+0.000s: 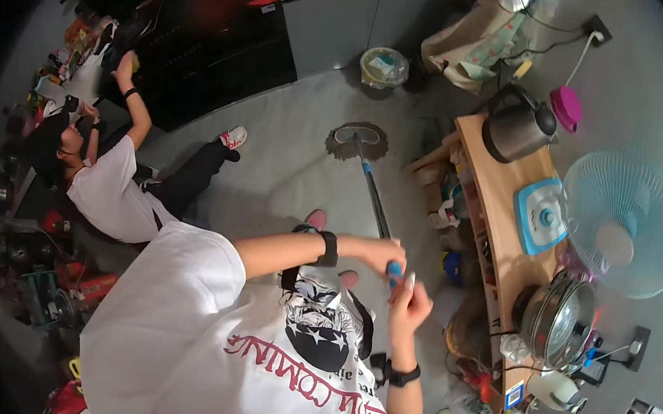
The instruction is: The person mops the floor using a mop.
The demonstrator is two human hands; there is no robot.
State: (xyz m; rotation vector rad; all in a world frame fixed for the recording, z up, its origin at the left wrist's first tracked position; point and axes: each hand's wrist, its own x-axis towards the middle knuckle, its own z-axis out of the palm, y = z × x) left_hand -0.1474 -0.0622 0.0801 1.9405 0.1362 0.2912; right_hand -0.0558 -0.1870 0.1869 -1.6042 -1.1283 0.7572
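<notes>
One mop (360, 141) (two people (100, 183))

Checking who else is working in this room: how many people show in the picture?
2. The camera wearer in a white printed T-shirt grips the blue-handled floor mop with both hands; a second person in a white shirt crouches at the left, reaching to the black cabinet. Others may be hidden.

Left hand (381, 254) and right hand (409, 296) clenched (close together), elbows bent

A lived-in home kitchen is shown: a kettle (515, 128), a steel pot (558, 320) and a fan (625, 223) are kept on a wooden counter (500, 217).
</notes>
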